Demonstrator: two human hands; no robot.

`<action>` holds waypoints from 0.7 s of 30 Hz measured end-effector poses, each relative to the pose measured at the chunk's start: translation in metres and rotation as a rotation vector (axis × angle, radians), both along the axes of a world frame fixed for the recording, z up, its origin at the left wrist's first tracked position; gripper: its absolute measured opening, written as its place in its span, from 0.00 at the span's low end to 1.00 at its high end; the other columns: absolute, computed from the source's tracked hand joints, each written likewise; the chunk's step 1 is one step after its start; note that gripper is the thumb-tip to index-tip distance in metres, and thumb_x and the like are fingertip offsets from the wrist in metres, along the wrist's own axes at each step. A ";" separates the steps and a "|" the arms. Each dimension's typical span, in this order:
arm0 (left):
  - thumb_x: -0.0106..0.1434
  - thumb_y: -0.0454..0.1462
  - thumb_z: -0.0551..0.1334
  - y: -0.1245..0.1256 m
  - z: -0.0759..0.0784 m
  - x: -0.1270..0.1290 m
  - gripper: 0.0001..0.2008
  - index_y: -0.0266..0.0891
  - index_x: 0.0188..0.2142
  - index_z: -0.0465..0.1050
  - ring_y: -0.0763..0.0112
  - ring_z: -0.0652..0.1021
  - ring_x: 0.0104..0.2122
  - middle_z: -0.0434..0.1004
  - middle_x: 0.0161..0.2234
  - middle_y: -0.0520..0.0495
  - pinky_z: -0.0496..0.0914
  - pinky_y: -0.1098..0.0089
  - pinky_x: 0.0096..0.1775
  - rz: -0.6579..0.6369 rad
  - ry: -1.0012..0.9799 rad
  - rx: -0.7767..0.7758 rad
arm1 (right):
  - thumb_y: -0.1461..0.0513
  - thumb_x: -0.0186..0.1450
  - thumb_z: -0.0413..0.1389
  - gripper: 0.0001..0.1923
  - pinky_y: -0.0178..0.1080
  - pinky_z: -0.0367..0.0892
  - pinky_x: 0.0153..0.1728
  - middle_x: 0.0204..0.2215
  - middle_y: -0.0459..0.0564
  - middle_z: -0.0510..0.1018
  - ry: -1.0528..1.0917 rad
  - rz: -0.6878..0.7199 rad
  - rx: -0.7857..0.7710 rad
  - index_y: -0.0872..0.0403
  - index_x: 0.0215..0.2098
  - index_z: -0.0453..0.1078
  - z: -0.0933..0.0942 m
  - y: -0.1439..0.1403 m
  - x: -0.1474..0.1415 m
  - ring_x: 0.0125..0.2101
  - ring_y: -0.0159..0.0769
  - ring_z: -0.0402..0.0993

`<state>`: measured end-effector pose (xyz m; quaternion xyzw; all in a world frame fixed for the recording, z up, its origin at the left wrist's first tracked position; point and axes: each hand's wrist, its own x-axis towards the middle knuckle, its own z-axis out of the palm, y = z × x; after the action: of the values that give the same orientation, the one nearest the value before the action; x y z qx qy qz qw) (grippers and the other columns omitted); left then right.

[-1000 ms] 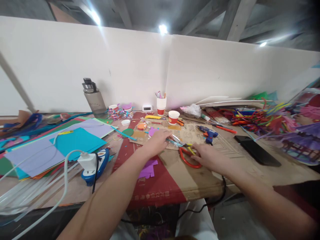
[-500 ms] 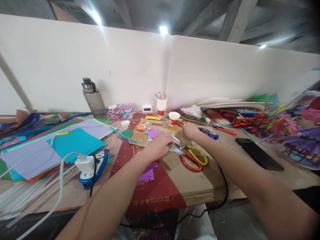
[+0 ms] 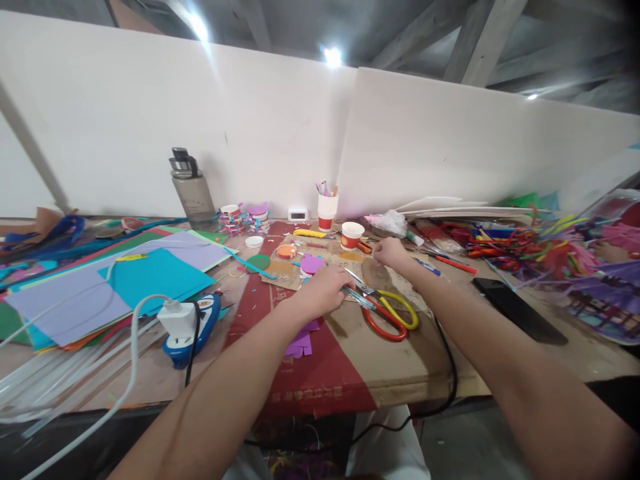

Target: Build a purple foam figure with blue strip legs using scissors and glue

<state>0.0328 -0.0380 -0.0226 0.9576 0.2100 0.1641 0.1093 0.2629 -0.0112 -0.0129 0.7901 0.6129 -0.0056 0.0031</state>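
My left hand [image 3: 324, 291] rests on the cardboard [image 3: 400, 360] in the middle of the table, its fingers pinching a thin teal strip [image 3: 361, 299]. The strip lies across the blades of two pairs of scissors, one red-handled [image 3: 385, 325] and one yellow-handled [image 3: 401, 309], which lie flat just right of the hand. My right hand [image 3: 391, 252] is farther back, fingers curled, close to a red-and-white paper cup [image 3: 353, 235]. Whether it holds anything is hidden. A black cable [image 3: 447, 373] runs under my right forearm.
Coloured paper sheets [image 3: 125, 280] cover the left side, with a white plug block [image 3: 175, 319] and cords in front. A water bottle [image 3: 193, 193] and a pen cup [image 3: 327, 205] stand by the wall. A black phone [image 3: 517, 310] and pipe cleaners [image 3: 515, 240] lie right. Purple foam scraps [image 3: 300, 343].
My right hand left the scissor handles and moved back toward the paper cup, then curled there. The blue glue gun is mostly out of sight now. My left hand stayed put.
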 end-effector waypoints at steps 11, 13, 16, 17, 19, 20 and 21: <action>0.57 0.25 0.55 0.000 0.000 0.002 0.15 0.37 0.37 0.78 0.64 0.76 0.43 0.80 0.39 0.44 0.68 0.66 0.47 -0.009 0.007 0.023 | 0.67 0.65 0.51 0.14 0.31 0.70 0.36 0.34 0.56 0.83 0.008 0.011 0.172 0.60 0.42 0.78 0.018 -0.005 0.036 0.35 0.38 0.80; 0.57 0.26 0.55 -0.001 0.001 0.001 0.15 0.37 0.37 0.78 0.64 0.76 0.42 0.80 0.39 0.44 0.68 0.66 0.47 -0.005 0.016 0.021 | 0.69 0.62 0.53 0.15 0.33 0.69 0.40 0.39 0.58 0.83 -0.043 0.054 0.117 0.58 0.42 0.79 0.007 -0.006 0.033 0.41 0.40 0.80; 0.57 0.26 0.56 -0.002 0.002 0.002 0.14 0.37 0.38 0.78 0.64 0.76 0.42 0.80 0.39 0.44 0.68 0.66 0.47 -0.011 0.036 0.021 | 0.72 0.61 0.53 0.18 0.33 0.68 0.43 0.43 0.60 0.82 -0.118 0.104 0.030 0.57 0.45 0.79 -0.006 -0.005 0.028 0.44 0.42 0.79; 0.57 0.25 0.56 -0.002 0.002 0.002 0.14 0.37 0.37 0.78 0.64 0.76 0.42 0.80 0.39 0.44 0.68 0.66 0.47 -0.014 0.041 0.024 | 0.72 0.61 0.53 0.18 0.34 0.68 0.43 0.43 0.61 0.82 -0.144 0.115 0.003 0.57 0.45 0.79 -0.008 -0.004 0.028 0.45 0.42 0.79; 0.57 0.25 0.56 -0.002 0.002 0.002 0.14 0.37 0.37 0.77 0.64 0.76 0.43 0.80 0.39 0.45 0.68 0.66 0.47 -0.016 0.045 0.029 | 0.72 0.61 0.52 0.18 0.34 0.67 0.44 0.42 0.61 0.82 -0.194 0.135 -0.041 0.58 0.44 0.80 -0.007 -0.001 0.029 0.44 0.42 0.79; 0.57 0.25 0.56 -0.002 0.002 0.002 0.14 0.37 0.37 0.77 0.64 0.76 0.43 0.80 0.39 0.45 0.68 0.66 0.47 -0.016 0.044 0.030 | 0.72 0.61 0.52 0.17 0.34 0.67 0.44 0.42 0.62 0.82 -0.220 0.146 -0.057 0.58 0.44 0.80 -0.005 0.000 0.030 0.44 0.42 0.78; 0.57 0.25 0.56 -0.002 0.002 0.002 0.14 0.37 0.37 0.77 0.64 0.76 0.43 0.80 0.39 0.45 0.68 0.66 0.47 -0.015 0.042 0.029 | 0.71 0.62 0.52 0.17 0.35 0.67 0.44 0.43 0.62 0.81 -0.246 0.158 -0.069 0.58 0.44 0.79 -0.003 0.002 0.031 0.45 0.43 0.78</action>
<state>0.0347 -0.0400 -0.0205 0.9640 0.2024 0.1461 0.0920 0.2937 -0.0094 -0.0156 0.7334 0.6678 0.0706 0.1058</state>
